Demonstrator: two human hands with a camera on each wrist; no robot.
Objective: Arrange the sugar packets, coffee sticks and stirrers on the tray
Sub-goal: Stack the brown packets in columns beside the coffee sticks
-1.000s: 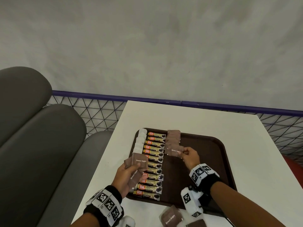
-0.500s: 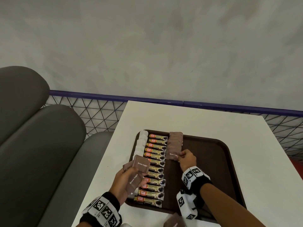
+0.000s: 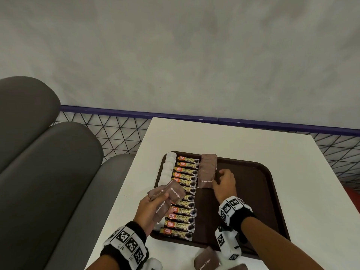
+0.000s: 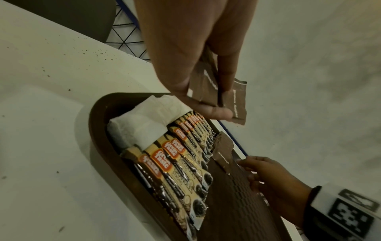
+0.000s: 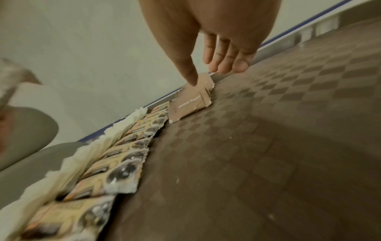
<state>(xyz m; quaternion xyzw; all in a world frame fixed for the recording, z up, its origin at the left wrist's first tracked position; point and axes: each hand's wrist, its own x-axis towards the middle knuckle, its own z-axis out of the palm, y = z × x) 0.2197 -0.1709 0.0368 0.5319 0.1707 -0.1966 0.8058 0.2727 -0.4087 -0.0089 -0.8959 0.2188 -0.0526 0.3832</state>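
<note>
A brown tray [image 3: 253,191] lies on the white table [image 3: 214,137]. At its left runs a column of white packets [image 3: 167,168], then a column of coffee sticks [image 3: 185,195], then a short overlapping row of brown sugar packets [image 3: 207,170]. My left hand [image 3: 153,207] hovers over the tray's left edge and grips a fan of brown sugar packets [image 3: 171,193], pinched between thumb and fingers [image 4: 206,107]. My right hand [image 3: 220,179] is at the right side of the brown row. Its fingers [image 5: 224,62] are straight, and the thumb tip touches the row [image 5: 189,106].
Loose brown sugar packets [image 3: 206,260] lie on the table in front of the tray, with a white packet [image 3: 153,264] to their left. Grey seat cushions [image 3: 48,172] stand on the left. A wire mesh rail [image 3: 116,133] runs behind the table. The tray's right half [image 5: 268,146] is bare.
My right hand has laid its brown sugar packet at the near end of the row and let go, then shifted to the row's right side. The left hand still holds its fan.
</note>
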